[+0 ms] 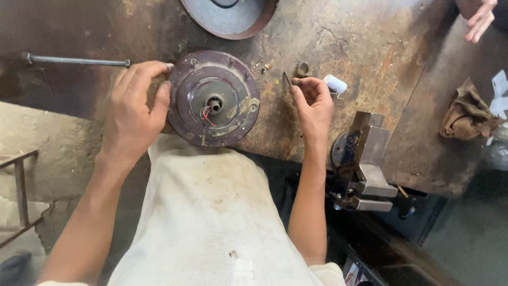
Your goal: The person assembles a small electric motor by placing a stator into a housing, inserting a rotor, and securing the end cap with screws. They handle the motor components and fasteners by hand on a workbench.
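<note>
Motor housing: round, dark maroon, lying flat at the near edge of the bench, directly in front of the person. Central shaft hole faces up; red and dark wires emerge beside it. Screw holes ring the rim.

Left hand: cupped against the housing's left edge, fingers together and curled over the rim, thumb lying along the side. Touching, steadying grip.

Right hand: right of the housing, clear of it, raised just above the bench. Thumb and fingertips pinch a small dark part (too small to identify; possibly a screw).

Nearby: a white spool just behind the right hand; a small nut on the bench; a threaded rod behind the left hand; a second round disc at the far edge; a vise on the bench front, right; a crumpled rag far right. Another person's hand at the top right corner.
</note>
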